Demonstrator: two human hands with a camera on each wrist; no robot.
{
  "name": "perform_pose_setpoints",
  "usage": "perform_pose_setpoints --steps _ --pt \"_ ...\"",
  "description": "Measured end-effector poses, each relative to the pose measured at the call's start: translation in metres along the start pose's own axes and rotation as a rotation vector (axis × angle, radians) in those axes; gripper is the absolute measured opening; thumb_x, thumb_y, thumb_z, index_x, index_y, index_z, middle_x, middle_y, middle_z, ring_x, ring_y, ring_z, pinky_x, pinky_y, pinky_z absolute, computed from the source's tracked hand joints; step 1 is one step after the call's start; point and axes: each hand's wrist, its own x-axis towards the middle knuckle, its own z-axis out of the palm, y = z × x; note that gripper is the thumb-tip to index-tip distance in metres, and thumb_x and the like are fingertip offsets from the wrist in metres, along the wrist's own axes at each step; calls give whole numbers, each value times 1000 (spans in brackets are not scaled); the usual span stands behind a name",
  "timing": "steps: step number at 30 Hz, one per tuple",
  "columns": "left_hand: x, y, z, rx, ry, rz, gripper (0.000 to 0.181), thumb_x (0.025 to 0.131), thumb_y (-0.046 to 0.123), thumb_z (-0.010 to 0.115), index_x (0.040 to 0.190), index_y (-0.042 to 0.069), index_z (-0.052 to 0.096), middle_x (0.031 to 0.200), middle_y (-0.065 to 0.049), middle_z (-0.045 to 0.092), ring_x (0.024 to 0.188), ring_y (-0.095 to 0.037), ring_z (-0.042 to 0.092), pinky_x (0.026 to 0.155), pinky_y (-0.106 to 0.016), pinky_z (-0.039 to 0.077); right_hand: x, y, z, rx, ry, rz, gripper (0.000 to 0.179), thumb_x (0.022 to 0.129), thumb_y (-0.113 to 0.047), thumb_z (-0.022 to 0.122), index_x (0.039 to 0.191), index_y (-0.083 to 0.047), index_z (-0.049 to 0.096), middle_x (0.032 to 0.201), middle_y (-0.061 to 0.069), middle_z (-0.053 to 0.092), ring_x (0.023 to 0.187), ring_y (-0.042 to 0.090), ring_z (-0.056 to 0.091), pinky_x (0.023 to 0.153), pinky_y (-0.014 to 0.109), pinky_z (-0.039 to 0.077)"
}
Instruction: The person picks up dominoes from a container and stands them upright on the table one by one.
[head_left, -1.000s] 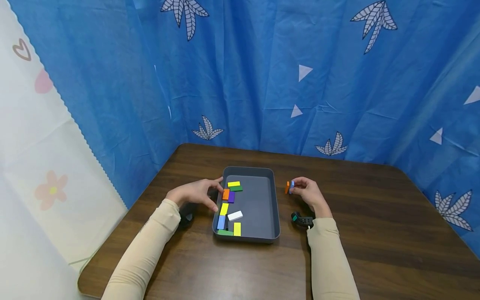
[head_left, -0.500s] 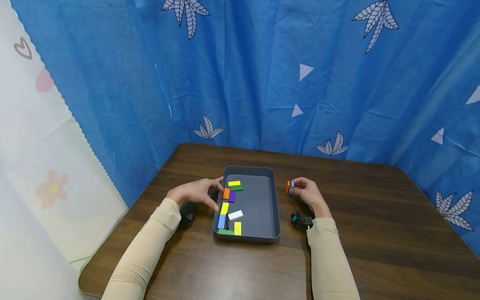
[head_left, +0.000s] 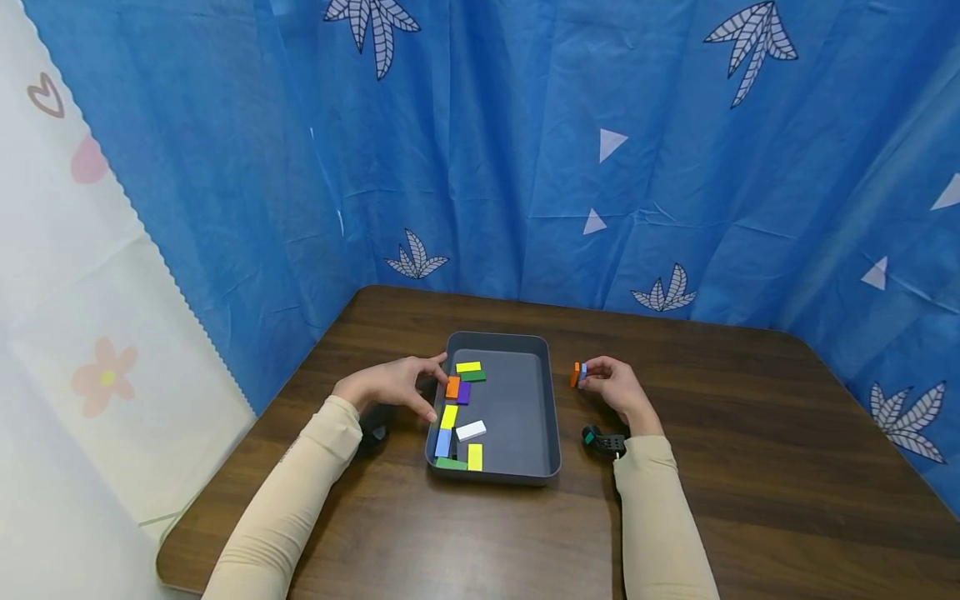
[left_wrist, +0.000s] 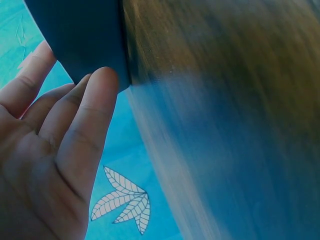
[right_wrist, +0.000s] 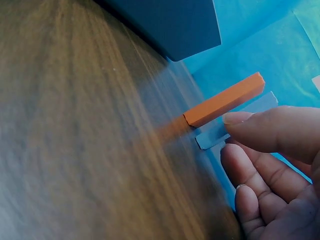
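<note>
The left grip (head_left: 396, 387) lies fingers-apart at the tray's (head_left: 517, 408) nine o'clock; the right grip (head_left: 617, 387), at two, pinches a blue block (right_wrist: 211, 136) beside an orange block (right_wrist: 225, 102).

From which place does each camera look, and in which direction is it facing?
Head: worn on the head, facing forward and down at the tray and table; left hand, right hand and both sleeves show.
Left wrist: worn there, facing past the palm to the tray's outer wall; part of the left hand shows.
Right wrist: worn there, facing the standing orange block and held blue block; part of the right hand shows.
Head and right wrist share both these blocks.
</note>
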Motion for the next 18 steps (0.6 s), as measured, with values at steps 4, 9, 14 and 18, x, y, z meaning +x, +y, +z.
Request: perform_pose_setpoints --steps 4,9,14,18 --pt "0 1 0 4 4 -1 70 69 37 91 131 19 63 169 -2 17 152 -37 22 117 -65 29 -1 -1 -2 0 -8 11 29 94 1 64 122 7 56 116 22 63 93 17 60 80 18 52" --pt "0 0 0 0 2 -3 70 69 38 91 131 20 63 169 -1 17 152 -37 23 117 -64 30 -3 -5 -7 20 -24 24 33 95 2 62 126 8 54 121 26 61 93 17 64 86 22 54" --pt "2 0 0 11 0 -6 69 69 38 91 131 20 63 169 -1 18 151 -36 26 117 -64 29 -8 -13 -16 8 -11 37 38 98 0 59 134 8 49 127 27 58 102 22 64 99 37 52" --pt "2 -1 0 16 -3 -3 69 70 38 91 130 20 63 169 -2 18 151 -35 26 118 -63 28 -11 -24 -22 0 3 30 45 99 -5 59 140 6 46 137 28 51 114 30 57 109 48 44"
